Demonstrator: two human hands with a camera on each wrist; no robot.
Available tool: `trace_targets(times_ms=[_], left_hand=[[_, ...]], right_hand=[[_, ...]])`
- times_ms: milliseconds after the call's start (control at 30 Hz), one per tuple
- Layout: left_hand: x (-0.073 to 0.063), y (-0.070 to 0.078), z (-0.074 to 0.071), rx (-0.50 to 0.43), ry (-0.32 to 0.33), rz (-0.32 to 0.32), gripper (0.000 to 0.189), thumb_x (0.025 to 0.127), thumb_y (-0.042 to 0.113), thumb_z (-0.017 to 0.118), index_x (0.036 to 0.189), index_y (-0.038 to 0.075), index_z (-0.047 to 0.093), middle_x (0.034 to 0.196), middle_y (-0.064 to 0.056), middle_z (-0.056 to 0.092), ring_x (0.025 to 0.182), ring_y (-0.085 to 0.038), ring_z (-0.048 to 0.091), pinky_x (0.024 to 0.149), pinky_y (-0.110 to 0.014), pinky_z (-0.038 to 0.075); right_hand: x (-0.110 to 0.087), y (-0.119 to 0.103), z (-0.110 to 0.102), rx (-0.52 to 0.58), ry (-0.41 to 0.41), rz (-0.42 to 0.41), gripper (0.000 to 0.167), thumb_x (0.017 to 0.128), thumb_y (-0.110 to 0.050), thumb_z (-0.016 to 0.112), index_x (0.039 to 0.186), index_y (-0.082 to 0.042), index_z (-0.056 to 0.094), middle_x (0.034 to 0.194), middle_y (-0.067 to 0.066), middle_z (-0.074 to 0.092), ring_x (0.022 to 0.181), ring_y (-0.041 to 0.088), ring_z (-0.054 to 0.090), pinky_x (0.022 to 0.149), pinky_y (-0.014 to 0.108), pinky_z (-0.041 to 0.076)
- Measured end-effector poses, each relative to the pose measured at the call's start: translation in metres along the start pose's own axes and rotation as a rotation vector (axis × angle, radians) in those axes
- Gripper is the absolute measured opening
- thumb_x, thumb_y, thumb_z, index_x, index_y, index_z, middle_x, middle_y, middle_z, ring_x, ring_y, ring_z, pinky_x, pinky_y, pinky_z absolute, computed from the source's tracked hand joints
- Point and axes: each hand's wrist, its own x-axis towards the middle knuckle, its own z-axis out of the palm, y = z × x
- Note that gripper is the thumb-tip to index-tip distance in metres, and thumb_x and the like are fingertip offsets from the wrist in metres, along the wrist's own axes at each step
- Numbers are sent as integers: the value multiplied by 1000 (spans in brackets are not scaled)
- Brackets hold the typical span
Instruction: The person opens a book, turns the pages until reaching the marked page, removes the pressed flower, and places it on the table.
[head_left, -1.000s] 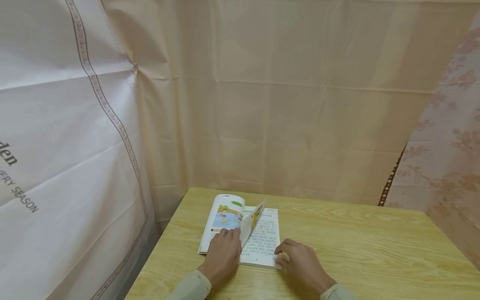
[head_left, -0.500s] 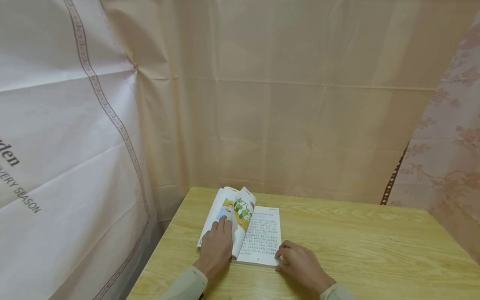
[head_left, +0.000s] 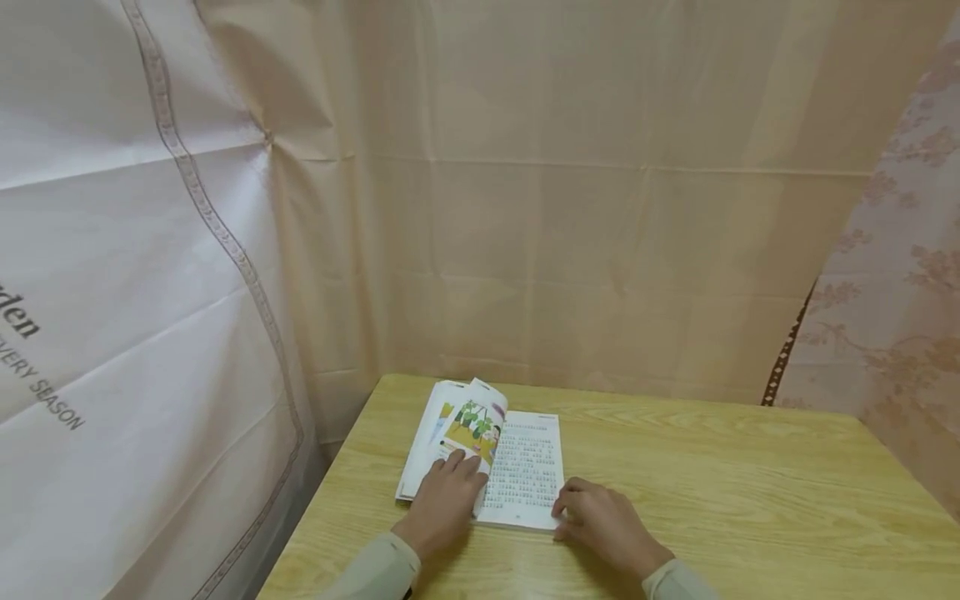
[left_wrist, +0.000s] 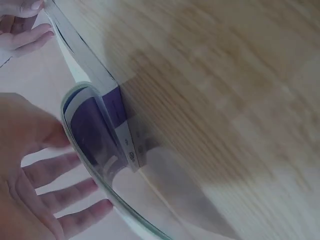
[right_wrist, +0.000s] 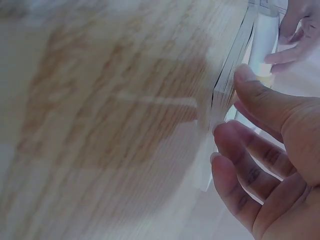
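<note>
An open book lies on the wooden table, with printed text on its right page and a swing-and-plants picture on a curling left leaf. My left hand rests on the lower part of that left side. In the left wrist view its fingers reach out over the bowed pages and cover. At the book's lower right corner is my right hand, bent, with thumb and index finger at the corner. The right wrist view shows the thumb on the book's edge and the other fingers loosely curled beside it.
The wood-grain table extends to the right of the book. Behind it hangs a beige cloth. A pale printed sheet hangs at the left, a floral one at the right.
The leaf that stood upright has swung over to the left and lies lower under my left hand. That hand moved left, then slightly back right. The right hand stays at the corner.
</note>
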Motion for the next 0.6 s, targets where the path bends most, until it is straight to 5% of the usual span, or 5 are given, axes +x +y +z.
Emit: trace_targets(times_ms=[233, 467, 600], left_hand=[[0, 1, 0, 8, 35, -26, 15, 94, 29, 72, 99, 15, 67, 96, 0, 65, 86, -19, 57, 66, -33, 51], [-4, -1, 2, 54, 160, 3, 12, 91, 25, 72, 98, 16, 74, 92, -7, 60, 89, -23, 57, 64, -35, 52], [-3, 0, 1, 27, 159, -3, 7, 88, 20, 72, 85, 14, 73, 91, -6, 57, 96, -25, 58, 67, -36, 52]], right_hand=[[0, 2, 0, 73, 31, -26, 8, 87, -15, 81, 87, -21, 76, 92, -13, 65, 77, 0, 61, 63, 25, 54], [-3, -1, 1, 60, 93, -21, 5, 87, -12, 81, 86, -17, 79, 85, -15, 67, 76, 0, 63, 64, 27, 55], [-4, -3, 0, 39, 136, -22, 5, 87, -12, 81, 86, -16, 79, 85, -14, 67, 74, -1, 61, 63, 26, 53]])
